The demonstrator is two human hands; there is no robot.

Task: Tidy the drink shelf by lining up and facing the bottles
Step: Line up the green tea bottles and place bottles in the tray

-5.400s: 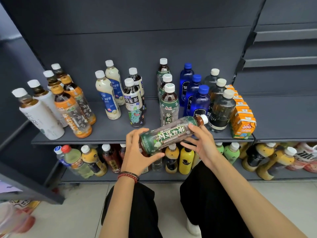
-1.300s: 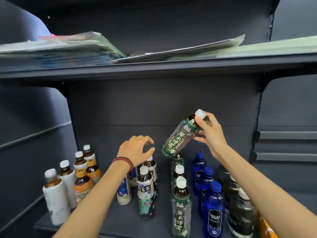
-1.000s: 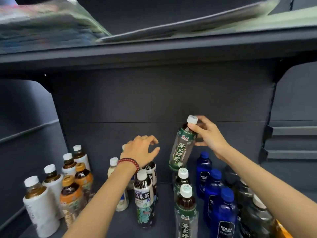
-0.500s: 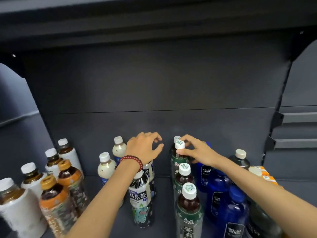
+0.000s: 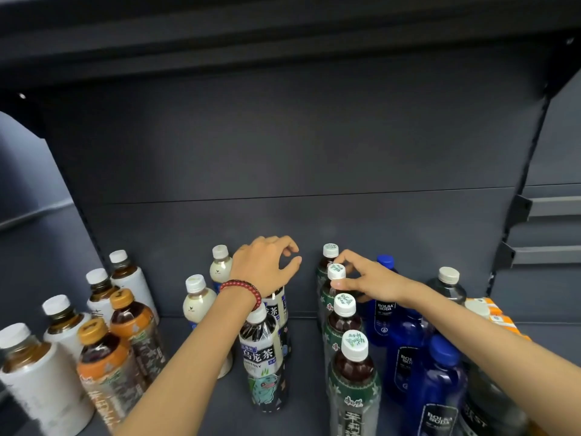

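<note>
Green-label front bottle (image 5: 353, 376): nearest of a four-deep file of tea bottles, upright on the shelf (image 5: 308, 416), white cap, label towards the camera.
White-sleeve bottles (image 5: 34, 382): far left, four in a file running back, all upright.
Orange-cap bottles (image 5: 105, 369): two, just right of the white-sleeve file, upright.
Oolong bottle (image 5: 262, 354): centre front, upright, label facing front. A second one stands just behind it, its cap hidden by the arm above.
Blue soda bottles (image 5: 440, 385): file just right of the green one, running back, labels roughly to the front.
Dark clear bottles (image 5: 490, 413): right of the blue file. The front one is cut by the frame edge, another stands at the back.
Orange cartons (image 5: 495, 313): far right, partly behind the right forearm.
Milky bottles (image 5: 196, 298): two, back-left of the oolong pair, upright.
Third green-label bottle (image 5: 335, 272): upright, third from front in its file, just ahead of the rearmost one. Mostly its cap and neck show.
Right hand (image 5: 374, 278): thumb and fingers (image 5: 349, 257) pinch that third bottle's white cap.
Left hand (image 5: 264, 265): raised over the rear oolong bottle, fingers loosely curved, thumb apart from them, grasping nothing. Contact with that bottle: cannot tell.
Red bead bracelet (image 5: 242, 291): on the left wrist.
Back panel (image 5: 314, 152): dark grey, behind all the rows.
</note>
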